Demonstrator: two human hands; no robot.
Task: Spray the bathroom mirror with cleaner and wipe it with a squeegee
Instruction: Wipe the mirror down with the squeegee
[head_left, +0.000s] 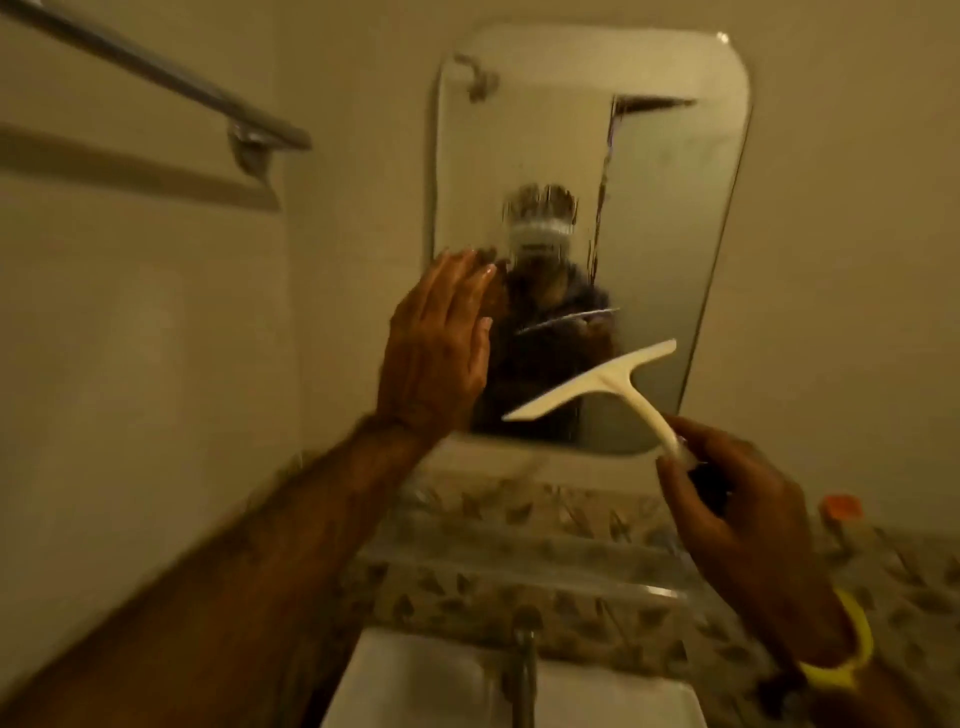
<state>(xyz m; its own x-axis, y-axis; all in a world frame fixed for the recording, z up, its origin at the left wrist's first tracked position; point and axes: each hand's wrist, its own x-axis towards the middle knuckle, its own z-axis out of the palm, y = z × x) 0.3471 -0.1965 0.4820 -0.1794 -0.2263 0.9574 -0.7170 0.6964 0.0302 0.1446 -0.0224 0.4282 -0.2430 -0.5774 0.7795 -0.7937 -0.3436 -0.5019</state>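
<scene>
Nearest, the white basin w/ its metal tap sits below. The right hand, yellow band at the wrist, pinches the squeegee by the handle tip w/ 1 loose grip; its smooth cream plastic T-blade tilts near the mirror bottom edge, prob. lining up a stroke. The left hand is spread flat, holding nothing, at the mirror's left edge, seemingly to steady it. Glass looks wet, streaked; corners rounded. Far left, a steel towel bar.
</scene>
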